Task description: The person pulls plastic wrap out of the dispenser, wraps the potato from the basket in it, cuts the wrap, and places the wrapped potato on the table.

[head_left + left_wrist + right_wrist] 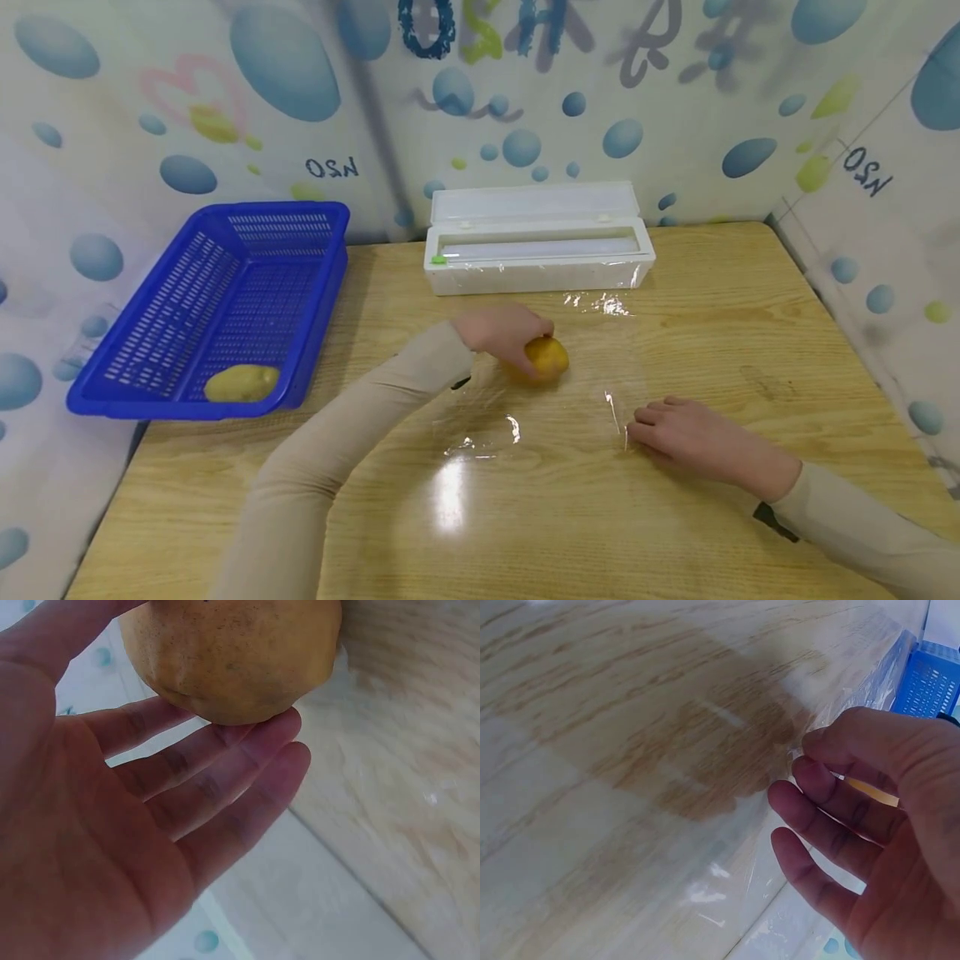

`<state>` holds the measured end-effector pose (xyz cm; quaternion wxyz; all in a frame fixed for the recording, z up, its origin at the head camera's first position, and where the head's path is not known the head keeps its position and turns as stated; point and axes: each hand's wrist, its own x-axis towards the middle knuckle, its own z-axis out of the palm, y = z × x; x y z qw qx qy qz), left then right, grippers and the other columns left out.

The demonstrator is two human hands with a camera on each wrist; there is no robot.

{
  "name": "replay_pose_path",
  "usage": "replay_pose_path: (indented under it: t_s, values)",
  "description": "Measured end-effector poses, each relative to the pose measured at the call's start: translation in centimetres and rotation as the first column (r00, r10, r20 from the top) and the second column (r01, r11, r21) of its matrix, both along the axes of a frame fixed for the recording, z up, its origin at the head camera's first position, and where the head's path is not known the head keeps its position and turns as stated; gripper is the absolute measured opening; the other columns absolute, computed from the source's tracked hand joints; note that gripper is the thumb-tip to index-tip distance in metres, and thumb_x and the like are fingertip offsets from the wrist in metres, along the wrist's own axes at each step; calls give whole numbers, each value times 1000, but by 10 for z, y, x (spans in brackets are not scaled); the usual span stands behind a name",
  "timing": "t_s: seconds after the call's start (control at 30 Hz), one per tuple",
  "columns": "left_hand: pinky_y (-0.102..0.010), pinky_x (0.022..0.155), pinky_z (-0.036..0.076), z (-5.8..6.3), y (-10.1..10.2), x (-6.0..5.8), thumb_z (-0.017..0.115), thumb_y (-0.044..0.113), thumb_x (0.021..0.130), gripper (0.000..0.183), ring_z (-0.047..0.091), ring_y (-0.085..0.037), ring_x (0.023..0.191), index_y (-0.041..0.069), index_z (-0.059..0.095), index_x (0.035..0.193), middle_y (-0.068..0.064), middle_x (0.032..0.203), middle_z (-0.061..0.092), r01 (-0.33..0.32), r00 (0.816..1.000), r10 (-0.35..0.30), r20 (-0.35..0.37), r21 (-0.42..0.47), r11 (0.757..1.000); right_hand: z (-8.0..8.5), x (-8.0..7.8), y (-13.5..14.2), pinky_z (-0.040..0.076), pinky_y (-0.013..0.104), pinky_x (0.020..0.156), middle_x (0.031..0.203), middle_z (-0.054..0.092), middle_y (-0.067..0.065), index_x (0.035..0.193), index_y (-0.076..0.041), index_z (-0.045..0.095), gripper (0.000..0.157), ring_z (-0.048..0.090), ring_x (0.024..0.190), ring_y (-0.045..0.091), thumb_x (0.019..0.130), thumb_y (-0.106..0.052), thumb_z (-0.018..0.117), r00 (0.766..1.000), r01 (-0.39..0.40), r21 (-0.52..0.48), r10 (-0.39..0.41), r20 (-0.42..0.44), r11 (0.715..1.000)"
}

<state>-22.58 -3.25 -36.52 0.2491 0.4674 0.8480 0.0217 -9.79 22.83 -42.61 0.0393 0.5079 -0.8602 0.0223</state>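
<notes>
My left hand [504, 331] grips a round orange fruit [549, 358] from its left side, above the middle of the wooden table. In the left wrist view the fruit [236, 656] has a speckled, slightly lumpy skin, with the fingertips bent against its underside. A sheet of clear cling film [513, 428] lies spread beneath and around it, showing mainly by its glints. At the sheet's right side, my right hand [697, 440] pinches the film edge between thumb and forefinger. The other fingers of that hand [855, 817] are loosely bent.
A white cling film dispenser [540, 275], lid raised, stands at the table's back, with a roll inside and a green slider at its left. On the left, a blue plastic basket [309, 333] contains a yellow, potato-like item [242, 383]. Patterned sheeting [525, 100] surrounds the table.
</notes>
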Motion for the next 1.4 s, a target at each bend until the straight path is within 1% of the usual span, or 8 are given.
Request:
replay_pose_path:
  t_s: [0.2,0.43,0.7,0.87,1.0,1.13,1.23,1.4]
  values:
    - [-21,66,35,-4,7,6,66,39,77,47,42,-11,78,9,50,109,2,87,48,9,1000,-9,1,-35,999,-1,0,-1,34,27,52,67,37,-8,75,-15,48,25,41,60,10,69,-12,72,1000,-16,-8,16,-12,1000]
    - [-21,67,37,-5,10,8,66,40,77,47,44,-12,80,10,50,109,1,90,50,12,999,-10,41,-39,999,0,0,0,35,27,51,66,37,-8,74,-15,48,25,42,61,11,68,-12,72,1000,-12,-15,12,-22,1000]
    - [-21,69,37,-7,11,10,64,40,78,45,46,-11,81,9,51,108,2,91,51,45,999,-44,27,-40,998,2,-1,-1,36,28,52,67,39,-8,77,-15,50,22,44,61,11,71,-15,71,1000,-8,3,8,-2,1000]
    - [-21,67,37,-9,11,12,64,40,78,43,46,-11,79,9,51,104,2,89,50,50,998,-49,32,-30,998,2,-2,-1,36,28,52,66,38,-8,76,-15,49,22,43,61,11,72,-14,70,1000,-2,14,2,12,1000]
    - [-20,67,37,-10,11,12,64,40,78,43,45,-11,80,9,51,106,2,89,50,55,998,-54,35,-33,998,1,-2,-1,36,29,52,66,38,-8,76,-15,49,23,44,61,11,71,-14,71,1000,-9,2,9,5,1000]
    - [-20,69,38,-10,11,11,63,39,79,46,47,-11,82,8,52,109,1,92,52,63,998,-62,33,-30,998,0,-2,-1,37,29,52,67,39,-8,78,-15,50,22,44,61,11,70,-14,71,1000,-19,-8,19,-7,1000]
    - [-21,74,38,-9,10,12,62,40,80,50,48,-11,87,6,51,115,0,98,54,65,998,-64,26,-32,997,0,-2,-1,38,30,52,67,40,-7,78,-14,51,22,45,62,12,71,-14,71,1000,-19,-3,19,-15,1000]
    - [-25,83,38,-7,6,11,60,45,79,67,46,-13,98,6,39,130,-5,113,50,10,999,-8,46,-41,999,0,-3,0,38,30,52,67,40,-7,78,-14,51,22,45,62,12,71,-14,71,1000,-21,-6,21,-6,1000]
